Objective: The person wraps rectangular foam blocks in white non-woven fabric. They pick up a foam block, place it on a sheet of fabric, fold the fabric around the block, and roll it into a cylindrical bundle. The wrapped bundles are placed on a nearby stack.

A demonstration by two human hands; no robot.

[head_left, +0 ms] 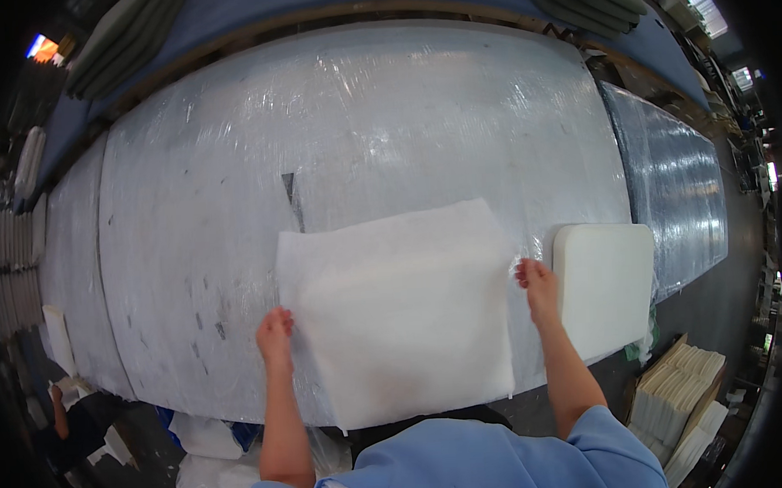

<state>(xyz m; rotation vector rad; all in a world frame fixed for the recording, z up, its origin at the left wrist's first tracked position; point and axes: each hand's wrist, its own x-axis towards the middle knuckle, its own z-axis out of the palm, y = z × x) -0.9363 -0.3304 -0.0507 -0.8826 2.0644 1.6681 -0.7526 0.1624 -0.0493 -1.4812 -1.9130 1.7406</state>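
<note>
A white, thin fabric cover (pixel 403 322) lies on the plastic-wrapped table near my body. Its upper end is thinner and slightly see-through, and a denser pad-like shape shows in its lower part. At its left edge is my left hand (pixel 275 336), fingers curled and closed on the fabric's side. My right hand (pixel 538 288) is at the opposite edge, thumb and fingers pinched together at the cloth. The exact grip of each hand is small in view. Just right of my right hand lies a white foam pad (pixel 604 287) with rounded corners.
Clear film wraps the broad table (pixel 360 132), with a dark tear beyond the cover. Stacked white pads fill a box (pixel 681 388) at lower right. A darker wrapped surface (pixel 672 188) adjoins at right. Another person's arm (pixel 60 411) shows at lower left, near bagged white items (pixel 212 435).
</note>
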